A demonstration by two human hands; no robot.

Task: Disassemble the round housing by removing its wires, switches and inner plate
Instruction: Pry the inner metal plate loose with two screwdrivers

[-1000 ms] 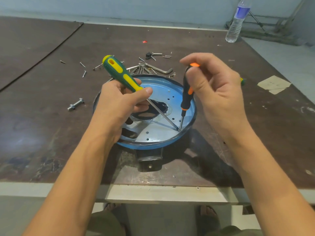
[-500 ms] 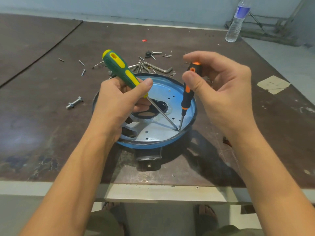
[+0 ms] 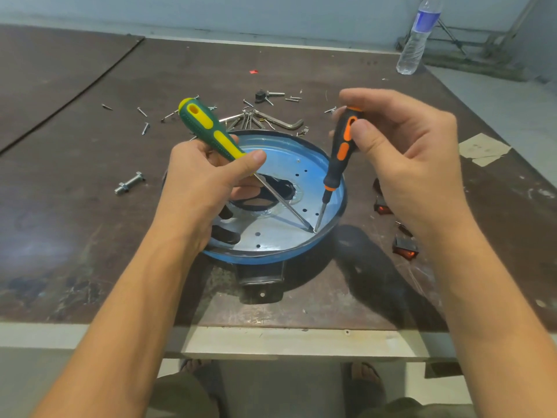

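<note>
My left hand (image 3: 202, 179) clamps the green screwdriver (image 3: 211, 134); my right hand (image 3: 413, 155) clamps the orange screwdriver (image 3: 339, 152); both tips apparently meet inside the round housing (image 3: 337, 218).

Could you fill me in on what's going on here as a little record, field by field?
Left hand: grips green-yellow screwdriver
Right hand: grips black-orange screwdriver
Tips: both meet at one spot near the plate's right edge
Housing: round, blue rim, on the table
Inner plate: still inside
Switches: red, loose, right of housing
Behind housing: scattered screws, hex keys
Far right: water bottle
</note>
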